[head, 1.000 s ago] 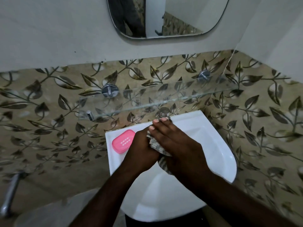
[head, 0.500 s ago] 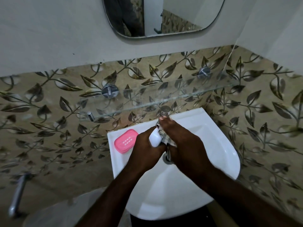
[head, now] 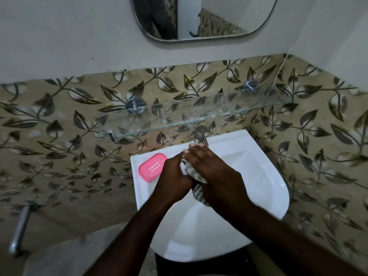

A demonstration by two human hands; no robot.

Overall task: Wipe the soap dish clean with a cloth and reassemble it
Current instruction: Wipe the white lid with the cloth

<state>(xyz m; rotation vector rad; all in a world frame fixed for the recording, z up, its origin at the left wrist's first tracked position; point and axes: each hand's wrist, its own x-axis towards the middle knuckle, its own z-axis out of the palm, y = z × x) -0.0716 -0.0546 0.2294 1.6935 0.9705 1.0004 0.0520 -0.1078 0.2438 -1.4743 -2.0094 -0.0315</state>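
Observation:
A pink slotted soap dish part (head: 152, 169) lies on the left ledge of the white sink (head: 268, 176). Over the basin my left hand (head: 174, 177) and my right hand (head: 216, 176) are pressed together. My right hand grips a grey striped cloth (head: 192, 171), and its loose end hangs between my wrists. My left hand is closed around a white piece held against the cloth; only a pale sliver of it (head: 182, 165) shows, the rest is hidden by my fingers.
A chrome tap (head: 201, 134) stands just behind my fingertips. A glass shelf (head: 179, 116) juts out above the sink, under a mirror (head: 199, 16). Leaf-patterned tiled walls close in at the back and right. A metal pipe (head: 20, 230) is at lower left.
Half a second ago the white piece showed plainly in my left hand; now the cloth and my right hand cover it. Both hands stay over the basin, rubbing.

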